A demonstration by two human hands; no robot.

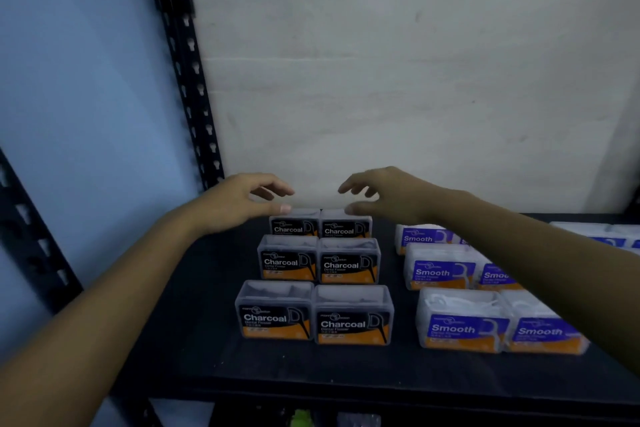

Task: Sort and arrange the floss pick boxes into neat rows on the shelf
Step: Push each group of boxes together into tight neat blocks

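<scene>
Hands, left (242,201) and right (381,194), hover with open grip over rear clear plastic Charcoal floss boxes (320,224) on the black shelf (194,340); a careless nudge could skew the rows.

Open hands (313,199) above Charcoal boxes (320,225)

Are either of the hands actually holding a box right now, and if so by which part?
Nothing is held. The left hand and right hand are open above the back Charcoal boxes, thumbs near their top edges; contact cannot be told.
</scene>
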